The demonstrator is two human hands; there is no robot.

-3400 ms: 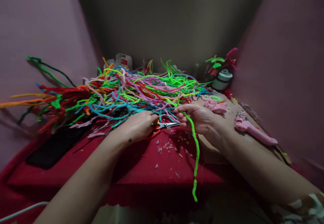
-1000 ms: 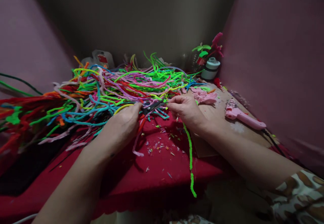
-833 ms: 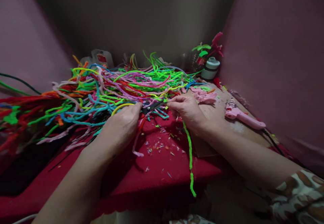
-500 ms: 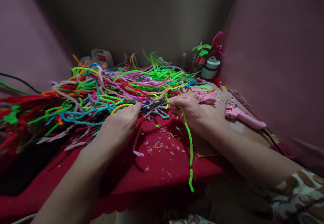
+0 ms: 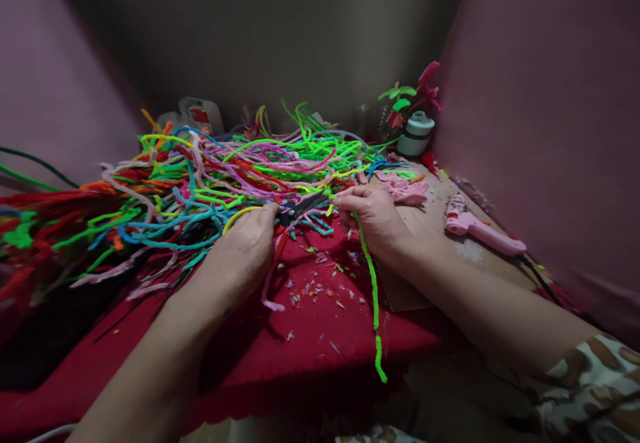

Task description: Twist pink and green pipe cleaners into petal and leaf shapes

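Note:
My left hand (image 5: 249, 243) is closed around the handles of a pair of scissors (image 5: 295, 212), whose dark blades point right. Between the thumb and fingers of my right hand (image 5: 367, 215) is a bright green pipe cleaner (image 5: 371, 276). One end pokes out by the scissor tips, and the long part hangs down past the table's front edge. The blades look slightly apart near that short end; whether they touch it I cannot tell. Behind both hands spreads a large tangled heap of coloured pipe cleaners (image 5: 270, 156).
A pink glue gun (image 5: 483, 233) with a black cord lies on a board at the right. Pink fuzzy pieces (image 5: 405, 188) and a pale jar (image 5: 417, 133) are behind it. Small clippings (image 5: 320, 289) litter the red cloth (image 5: 300, 343). Pinkish walls stand on both sides.
The scissor blades have opened slightly near the green pipe cleaner's end. My hands are in nearly the same place, and the hanging part has swung a little to the right.

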